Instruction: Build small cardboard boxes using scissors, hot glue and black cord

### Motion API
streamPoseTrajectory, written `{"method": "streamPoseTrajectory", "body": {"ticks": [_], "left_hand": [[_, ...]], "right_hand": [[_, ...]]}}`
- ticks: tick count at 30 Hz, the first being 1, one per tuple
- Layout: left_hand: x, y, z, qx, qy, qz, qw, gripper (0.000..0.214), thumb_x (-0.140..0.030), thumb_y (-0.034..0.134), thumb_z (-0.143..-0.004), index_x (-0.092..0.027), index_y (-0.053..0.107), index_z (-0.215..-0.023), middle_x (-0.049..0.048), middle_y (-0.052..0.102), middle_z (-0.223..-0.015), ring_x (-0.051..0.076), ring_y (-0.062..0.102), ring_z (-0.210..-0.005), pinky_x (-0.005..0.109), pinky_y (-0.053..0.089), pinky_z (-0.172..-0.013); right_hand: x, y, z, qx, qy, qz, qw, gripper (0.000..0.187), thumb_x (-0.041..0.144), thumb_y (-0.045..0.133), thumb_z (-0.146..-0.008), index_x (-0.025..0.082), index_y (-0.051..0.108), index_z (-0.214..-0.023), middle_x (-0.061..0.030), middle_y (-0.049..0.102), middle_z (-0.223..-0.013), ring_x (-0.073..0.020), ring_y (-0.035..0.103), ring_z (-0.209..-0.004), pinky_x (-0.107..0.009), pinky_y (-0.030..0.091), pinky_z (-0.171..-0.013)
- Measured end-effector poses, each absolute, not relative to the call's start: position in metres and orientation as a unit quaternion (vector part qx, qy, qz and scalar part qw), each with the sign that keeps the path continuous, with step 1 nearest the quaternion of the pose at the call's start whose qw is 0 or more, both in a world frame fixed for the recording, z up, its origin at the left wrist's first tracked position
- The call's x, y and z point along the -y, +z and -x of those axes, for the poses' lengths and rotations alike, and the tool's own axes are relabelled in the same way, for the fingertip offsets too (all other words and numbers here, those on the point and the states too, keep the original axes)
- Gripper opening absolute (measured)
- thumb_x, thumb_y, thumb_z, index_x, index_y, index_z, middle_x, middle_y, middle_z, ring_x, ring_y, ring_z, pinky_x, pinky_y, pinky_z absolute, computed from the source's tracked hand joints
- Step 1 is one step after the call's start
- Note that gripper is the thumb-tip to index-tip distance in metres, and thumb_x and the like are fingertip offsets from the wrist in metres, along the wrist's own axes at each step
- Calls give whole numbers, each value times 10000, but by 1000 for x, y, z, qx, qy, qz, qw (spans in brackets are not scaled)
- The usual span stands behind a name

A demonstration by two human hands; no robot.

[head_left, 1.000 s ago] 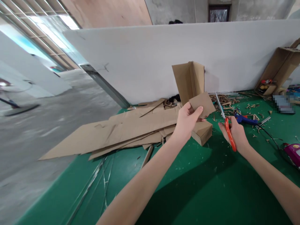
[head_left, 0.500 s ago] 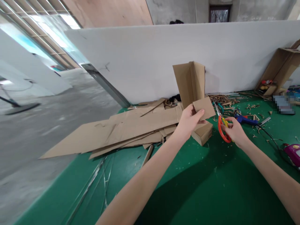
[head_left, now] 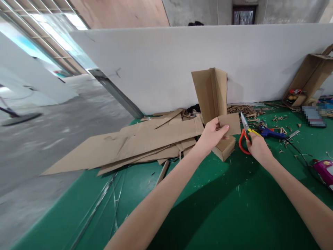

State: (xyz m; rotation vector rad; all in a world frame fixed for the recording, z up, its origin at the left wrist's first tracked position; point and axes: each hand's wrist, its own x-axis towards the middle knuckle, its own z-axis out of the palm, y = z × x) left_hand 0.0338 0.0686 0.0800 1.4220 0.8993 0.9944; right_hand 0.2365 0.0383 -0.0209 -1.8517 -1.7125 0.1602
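A small rectangular piece of cardboard [head_left: 232, 123] is pinched between the thumb and fingers of my left hand [head_left: 213, 135]. My right hand [head_left: 258, 147] grips a pair of scissors [head_left: 244, 139] with red and yellow handles, their blades pointing up and away beside the cardboard's right edge. Under and behind my left hand sits a small cardboard box [head_left: 225, 148], partly hidden. Behind it a tall folded cardboard piece [head_left: 212, 88] stands upright near the white panel.
Flat cardboard sheets [head_left: 145, 140] lie piled on the green table [head_left: 213, 222] at left, overhanging its edge. A blue glue gun [head_left: 273, 133] with a cord, cardboard scraps [head_left: 247, 111] and a purple device [head_left: 324, 170] are at right. A white panel [head_left: 156, 69] bounds the back.
The cardboard piece has turned to lie more level and shifted slightly right. My right hand has rotated the scissors, and its grip on the handles has changed.
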Motion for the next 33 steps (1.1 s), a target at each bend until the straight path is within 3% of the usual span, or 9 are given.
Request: {"method": "streamPoseTrajectory", "body": {"ticks": [4,7,12,17,20,23,25,29,33], "left_hand": [[-65,76,-37,-383,420,-608,554,287,-224,673,-818,-149,634,-1092,115,717,-1100,185,694,-899,250,593,-629],[-64,70,-40,-382,430,-610,545,295,-237,650,-833,-157,616,-1115,118,715,-1125,200,699,-925,256,587,-626],[-65,59,-40,-363,413,-673,495,242,-251,620,-860,-146,623,-1079,129,735,-1094,230,714,-974,332,588,-780],[-60,60,-40,-344,381,-748,421,237,-305,577,-899,-165,623,-1085,126,743,-1065,250,716,-974,367,569,-820],[-58,74,-34,-348,352,-801,336,251,-354,557,-908,-190,633,-1084,120,740,-1059,265,699,-994,388,541,-863],[-59,90,-16,-416,291,-845,168,493,-506,685,-793,-176,630,-1154,181,695,-1184,383,615,-1153,478,453,-968],[-61,96,-3,-471,224,-846,109,627,-628,712,-711,-160,649,-1122,202,710,-1109,415,635,-1084,454,466,-893],[-59,99,11,-455,119,-864,181,480,-650,695,-697,-214,686,-899,94,713,-750,292,671,-717,320,444,-652],[-50,101,5,-446,89,-874,174,533,-545,713,-702,-170,672,-1079,159,725,-979,331,672,-816,337,431,-670]], "right_hand": [[-28,-4,-232,643,13,715,273,233,232,494,-919,150,629,-1090,-186,684,-1022,-291,648,-950,-376,490,-784],[-24,6,-229,644,29,678,353,300,356,472,-955,159,602,-1140,-168,692,-1030,-293,652,-975,-424,498,-849],[-18,13,-218,548,341,518,562,485,506,673,-806,219,547,-1176,-115,635,-1190,-207,676,-927,-371,574,-783],[-12,23,-210,425,507,446,603,435,543,792,-671,218,573,-860,-3,647,-796,-165,661,-740,-336,582,-694],[-11,26,-211,374,525,455,615,465,550,779,-674,242,504,-888,19,640,-794,-164,667,-669,-297,560,-556],[-12,24,-213,335,510,462,644,469,550,741,-705,266,452,-942,40,633,-834,-141,653,-604,-248,504,-456],[-13,23,-214,318,506,451,663,457,539,736,-723,273,456,-967,60,615,-809,-113,619,-555,-220,473,-429],[-15,21,-219,271,530,414,689,427,482,794,-713,268,518,-961,112,488,-626,-57,486,-451,-163,402,-389],[-15,21,-225,249,534,409,697,385,354,849,-671,246,575,-919,91,538,-687,-51,511,-527,-151,453,-436]]}}
